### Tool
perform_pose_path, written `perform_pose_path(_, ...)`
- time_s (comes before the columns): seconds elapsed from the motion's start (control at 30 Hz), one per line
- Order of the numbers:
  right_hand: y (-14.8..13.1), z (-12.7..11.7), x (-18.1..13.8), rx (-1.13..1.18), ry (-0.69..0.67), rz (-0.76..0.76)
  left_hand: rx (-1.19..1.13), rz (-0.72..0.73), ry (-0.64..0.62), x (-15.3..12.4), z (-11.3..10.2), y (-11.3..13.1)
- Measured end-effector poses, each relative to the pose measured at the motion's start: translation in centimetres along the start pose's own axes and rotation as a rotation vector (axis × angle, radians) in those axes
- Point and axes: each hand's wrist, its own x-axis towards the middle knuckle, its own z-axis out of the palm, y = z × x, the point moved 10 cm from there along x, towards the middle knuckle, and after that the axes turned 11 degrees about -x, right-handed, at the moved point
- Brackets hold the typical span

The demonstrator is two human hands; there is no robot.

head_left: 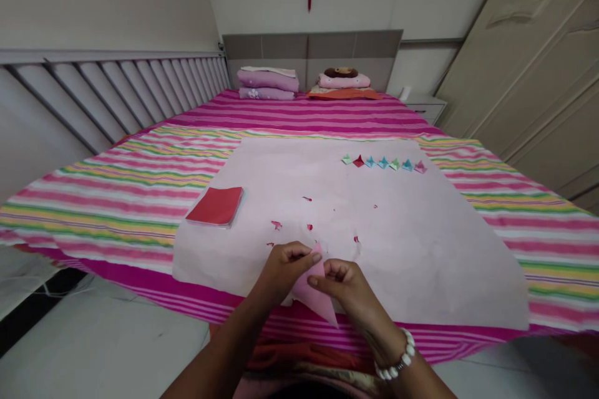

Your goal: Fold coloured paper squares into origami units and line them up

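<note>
A piece of pink paper (319, 300), folded to a point, is held up over the near edge of a large white sheet (444, 249). My left hand (287, 265) pinches its upper edge between thumb and fingers. Close beside it, my right hand (339, 280) is closed on the paper's right edge, thumb over the front. The fingers hide part of the paper. Just beyond my hands lie small red and pink scraps (309, 227). To the left rests a stack of square paper (216, 206) with a red sheet on top.
A row of several small folded paper pieces (384, 163) in green, red, blue and pink lies at the sheet's far right. Beneath is a striped bedspread (140, 165). Folded bedding (267, 81) sits by the headboard (281, 50); a slatted rail (116, 96) runs along the left.
</note>
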Motion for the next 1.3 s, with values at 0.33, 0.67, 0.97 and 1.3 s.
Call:
perform_pose_path(0.33,1.0,-0.4,-0.4,0.069,0.022,0.087,-0.097,0.055,0.239,0.4,-3.3,0.7)
perform_pose_path(0.67,-1.5,-1.7,-0.1,0.155,0.115,-0.019,-0.292,-0.175,0.046,-1.7,-1.1,-5.5)
perform_pose_path(0.97,-2.5,-1.8,-0.5,0.241,0.067,-0.098,-0.583,-0.284,-0.018,-2.2,0.8,-5.7)
perform_pose_path(1.3,-2.4,-1.8,-0.6,0.238,0.091,-0.043,-0.673,-0.355,-0.042,-2.5,1.5,-6.8)
